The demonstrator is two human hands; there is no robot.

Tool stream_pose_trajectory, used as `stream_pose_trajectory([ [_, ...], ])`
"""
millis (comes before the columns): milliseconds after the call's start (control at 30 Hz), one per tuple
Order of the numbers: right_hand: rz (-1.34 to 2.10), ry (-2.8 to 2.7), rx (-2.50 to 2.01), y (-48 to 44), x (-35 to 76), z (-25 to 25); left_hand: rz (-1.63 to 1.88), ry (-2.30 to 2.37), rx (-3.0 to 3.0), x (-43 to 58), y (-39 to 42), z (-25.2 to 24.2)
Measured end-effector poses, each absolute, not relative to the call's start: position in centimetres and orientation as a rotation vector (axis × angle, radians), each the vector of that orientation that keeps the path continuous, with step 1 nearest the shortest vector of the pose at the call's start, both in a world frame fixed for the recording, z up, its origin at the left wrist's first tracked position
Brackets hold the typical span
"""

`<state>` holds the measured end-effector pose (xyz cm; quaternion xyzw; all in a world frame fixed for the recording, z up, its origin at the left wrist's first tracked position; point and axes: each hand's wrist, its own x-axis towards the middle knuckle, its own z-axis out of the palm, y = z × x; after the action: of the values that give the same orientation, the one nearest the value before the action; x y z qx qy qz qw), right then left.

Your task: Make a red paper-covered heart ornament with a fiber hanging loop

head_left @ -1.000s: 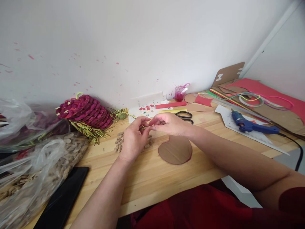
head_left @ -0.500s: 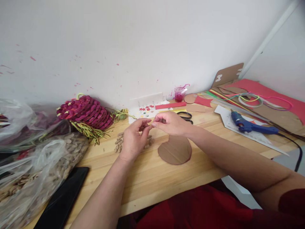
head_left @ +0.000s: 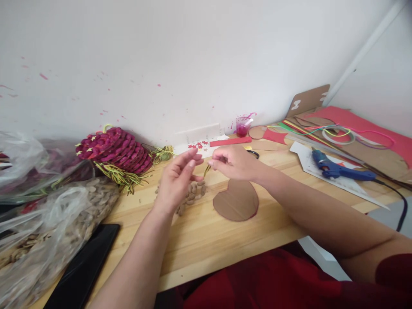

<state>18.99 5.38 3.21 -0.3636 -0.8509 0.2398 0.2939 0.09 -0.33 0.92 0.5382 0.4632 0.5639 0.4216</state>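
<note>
My left hand (head_left: 175, 182) hovers over a small pile of tan seeds (head_left: 192, 193) on the wooden table (head_left: 199, 240), its fingers stretched out and apart with nothing in them. My right hand (head_left: 233, 163) is just to its right, with thumb and fingers pinched on a thin yellowish strand (head_left: 207, 170) that hangs below the fingertips. A gap separates the two hands. A brown cardboard disc (head_left: 236, 201) lies flat under my right wrist.
A magenta woven craft piece (head_left: 116, 150) with green fringe sits at the back left. Plastic bags of seeds (head_left: 64, 223) and a black tablet (head_left: 86, 266) lie left. A blue glue gun (head_left: 334, 169), coloured cords (head_left: 341, 133), a pink cup (head_left: 242, 126) and a star sheet (head_left: 198, 147) lie right.
The hands, earlier pinched together on the strand, have parted. My left hand opened and let go; my right hand keeps the strand. The seed pile under the left hand now shows.
</note>
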Motion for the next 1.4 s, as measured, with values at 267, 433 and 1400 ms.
stream_pose_trajectory([
  [267, 0.814, -2.150, -0.952, 5.3, 18.7, 3.0, 1.072, 1.408, 1.560, 0.8, -0.6, 0.2],
  [433, 0.625, -1.978, -1.007, 7.0, 19.7, 3.4, 0.921, 1.561, 1.652, -0.3, -0.3, 0.7],
  [1400, 0.421, -2.350, -0.846, 5.3, 19.1, 3.4, 1.267, 0.983, 1.198, 0.6, -0.7, 0.9],
])
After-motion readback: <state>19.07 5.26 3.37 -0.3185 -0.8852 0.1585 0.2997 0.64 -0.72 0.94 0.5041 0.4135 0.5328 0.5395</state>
